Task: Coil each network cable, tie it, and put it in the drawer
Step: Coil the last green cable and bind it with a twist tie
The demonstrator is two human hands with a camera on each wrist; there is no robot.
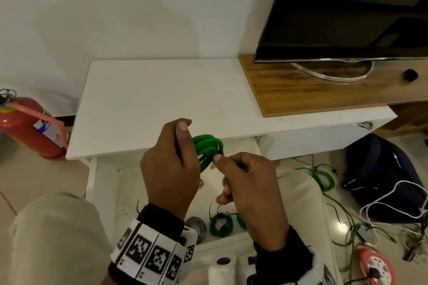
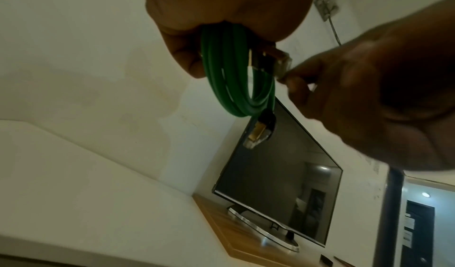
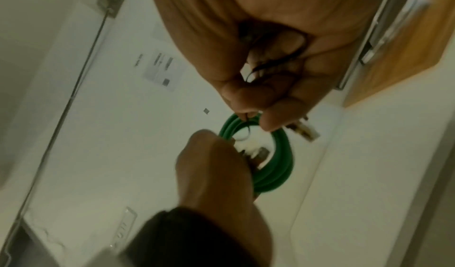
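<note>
Left hand [image 1: 170, 166] grips the coiled green network cable [image 1: 208, 148] above the open drawer [image 1: 102, 183], in front of the white worktop [image 1: 162, 97]. Right hand [image 1: 250, 190] pinches a thin black tie [image 3: 247, 129] at the coil's edge. Two tied green coils [image 1: 220, 224] lie in the drawer.

Head view: looks down from above onto both hands, the open drawer [image 1: 222, 236] near, the white cabinet top [image 1: 162, 99] beyond.
Left wrist view: close under the left hand [image 2: 221, 8], facing up toward the television [image 2: 283, 173].
Right wrist view: close under the right hand [image 3: 270, 47], facing the cabinet.
Shared: all three show the green cable coil [image 1: 208, 148] [image 2: 236, 80] [image 3: 278, 164].
</note>
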